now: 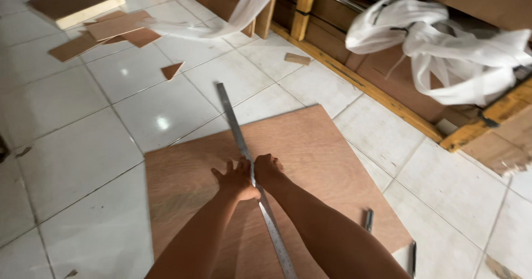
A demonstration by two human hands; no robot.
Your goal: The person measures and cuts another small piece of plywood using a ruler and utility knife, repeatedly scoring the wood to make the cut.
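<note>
Observed a plywood sheet (310,162) lying flat on the tiled floor (83,146), a long steel ruler (244,146) laid diagonally across it and overhanging its far edge. Noted the left hand (237,180) pressed on the ruler, fingers spread flat, gripping nothing. Found the right hand (267,168) closed just beside the ruler's edge; contents not discernible. Judged firm, even downward pressure necessary to prevent slipping. Recorded wood offcuts (111,29) well apart.
</note>
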